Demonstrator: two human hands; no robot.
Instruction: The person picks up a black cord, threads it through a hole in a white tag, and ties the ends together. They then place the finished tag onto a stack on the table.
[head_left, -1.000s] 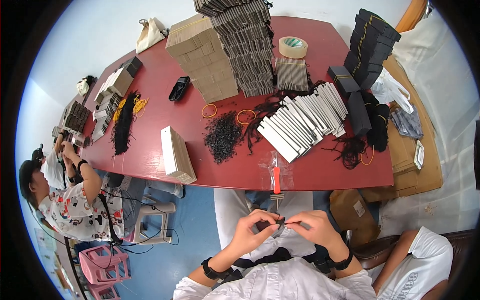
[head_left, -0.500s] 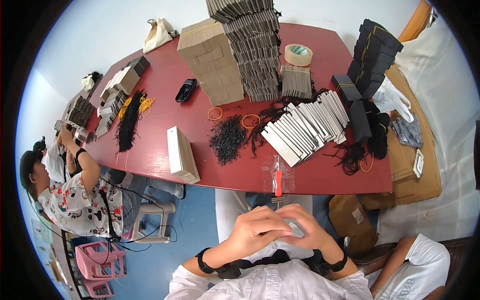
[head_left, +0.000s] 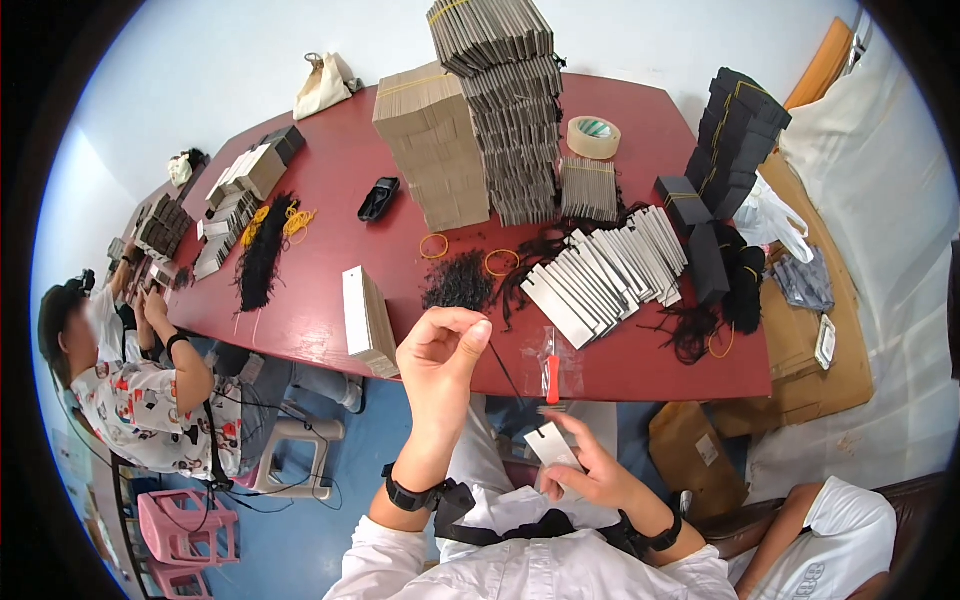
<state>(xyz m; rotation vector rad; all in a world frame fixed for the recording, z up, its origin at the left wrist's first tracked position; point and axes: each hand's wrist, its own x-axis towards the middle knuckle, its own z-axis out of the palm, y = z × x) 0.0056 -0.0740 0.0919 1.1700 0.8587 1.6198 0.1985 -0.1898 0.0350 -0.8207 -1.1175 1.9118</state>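
My left hand (head_left: 437, 372) is raised over the near table edge, thumb and forefinger pinched on a thin black cord (head_left: 505, 370). The cord slants down to the right toward the card. Lower and to the right, my right hand (head_left: 598, 472) grips a small white card (head_left: 550, 446) with a dark slot or mark at its upper end. Whether the cord passes through the card I cannot tell. Just beyond, an orange-handled tool (head_left: 553, 380) is taped at the table edge. On the table lie a row of white cards with black cords (head_left: 600, 275) and a heap of small black pieces (head_left: 458, 280).
A stack of cards (head_left: 370, 325) stands at the front left of the red table (head_left: 330, 270). Tall bundled stacks (head_left: 515, 130), a tape roll (head_left: 593, 138) and black bundles (head_left: 735, 140) stand farther back. One person (head_left: 150, 390) works at left; another's white sleeve (head_left: 835, 540) is at right.
My hands were close together over my lap. The left has moved up and to the left with the cord, while the right has dropped slightly and the card now shows.
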